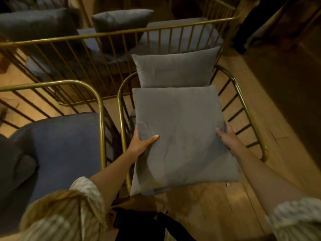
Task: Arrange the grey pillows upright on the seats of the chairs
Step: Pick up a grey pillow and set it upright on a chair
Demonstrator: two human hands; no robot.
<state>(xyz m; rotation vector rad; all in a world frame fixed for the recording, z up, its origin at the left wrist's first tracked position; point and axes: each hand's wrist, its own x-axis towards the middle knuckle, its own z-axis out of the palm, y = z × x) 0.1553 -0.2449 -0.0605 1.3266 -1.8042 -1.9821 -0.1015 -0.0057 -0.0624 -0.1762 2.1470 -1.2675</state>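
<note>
Striped sleeves [81, 197] reach to the grey pillow [180, 136] lying flat on the chair [243, 101] seat — left hand [141, 142] and right hand [227, 136] clamped on its side edges — a second pillow [175, 70] upright behind.

The room around me is dim and warm-toned, amber on the wooden floor [205, 202]. The corners fall to near black, darkest at upper right. Soft highlights run along the brass chair rails [111, 33]. The wide lens bows lines outward, and my sleeves blur at the bottom edge.
</note>
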